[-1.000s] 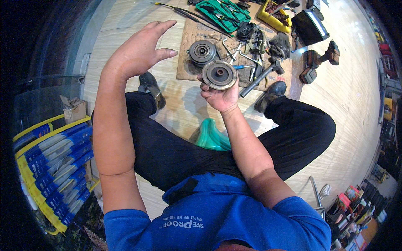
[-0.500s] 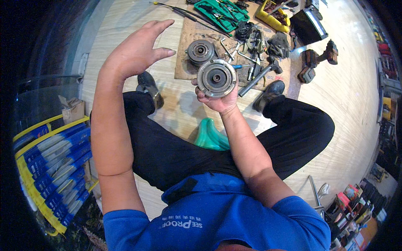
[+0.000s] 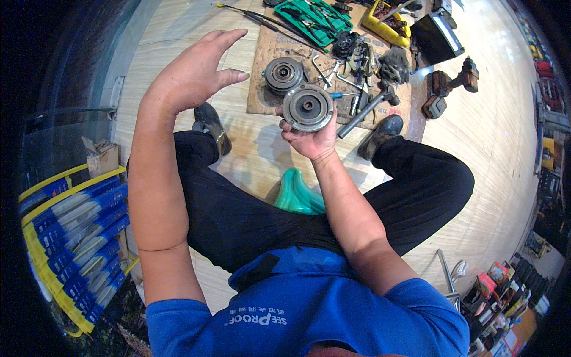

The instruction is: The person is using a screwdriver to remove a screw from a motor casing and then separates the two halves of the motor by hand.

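Note:
My right hand (image 3: 313,140) grips a round grey metal pulley (image 3: 292,113) from below, its ringed face and centre hole turned up toward me. Fingers curl at its near rim; the rest of the grip is hidden beneath it. Just beyond, on a cardboard sheet (image 3: 262,100), rests a similar round metal unit (image 3: 283,74), partly covered by the pulley. My left hand (image 3: 199,71) is raised to the left, holding nothing, thumb and fingers apart. To the right of the pulley lie a hammer (image 3: 364,114), a blue-handled screwdriver (image 3: 338,95) and several wrenches (image 3: 324,76).
Farther off are a green tool case (image 3: 309,24), a yellow container (image 3: 389,30), a black battery-like box (image 3: 437,38) and dark gloves (image 3: 394,64). A cordless drill (image 3: 440,89) lies at right. A green stool (image 3: 297,193) shows between my legs; a blue-and-yellow rack (image 3: 77,238) stands left.
The pulley in my right hand has shifted slightly away from me and tilted a little. My left hand has stayed in place, fingers still apart.

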### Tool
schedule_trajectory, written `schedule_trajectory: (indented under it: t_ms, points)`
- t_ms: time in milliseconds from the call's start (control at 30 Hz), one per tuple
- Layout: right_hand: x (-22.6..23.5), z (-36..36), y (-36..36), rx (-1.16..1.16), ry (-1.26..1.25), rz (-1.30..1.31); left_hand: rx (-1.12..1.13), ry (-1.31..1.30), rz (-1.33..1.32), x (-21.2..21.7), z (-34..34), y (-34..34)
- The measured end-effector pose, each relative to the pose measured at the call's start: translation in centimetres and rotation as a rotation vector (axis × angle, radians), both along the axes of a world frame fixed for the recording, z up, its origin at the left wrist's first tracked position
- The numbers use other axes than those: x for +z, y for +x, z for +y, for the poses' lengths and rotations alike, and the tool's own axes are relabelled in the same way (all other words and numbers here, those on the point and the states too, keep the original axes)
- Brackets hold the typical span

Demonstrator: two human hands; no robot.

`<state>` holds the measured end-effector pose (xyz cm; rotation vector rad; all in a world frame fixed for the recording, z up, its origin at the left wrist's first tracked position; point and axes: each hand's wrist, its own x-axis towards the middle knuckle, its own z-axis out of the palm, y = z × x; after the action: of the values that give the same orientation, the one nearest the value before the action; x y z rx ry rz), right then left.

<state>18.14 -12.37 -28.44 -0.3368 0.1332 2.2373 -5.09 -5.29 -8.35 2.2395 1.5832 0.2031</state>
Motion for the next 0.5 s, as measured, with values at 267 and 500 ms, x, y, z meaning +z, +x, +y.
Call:
schedule_trajectory:
  t_ms: [267,500]
  points:
    - [0.41,-0.08,-0.27,0.082,0.039,0.046,-0.050,-0.007,-0.026,-0.25,0.15,-0.20]
    - [0.26,-0.37,-0.25,0.115,0.066,0.130,-0.052,-0.013,-0.009,-0.61,0.19,-0.12]
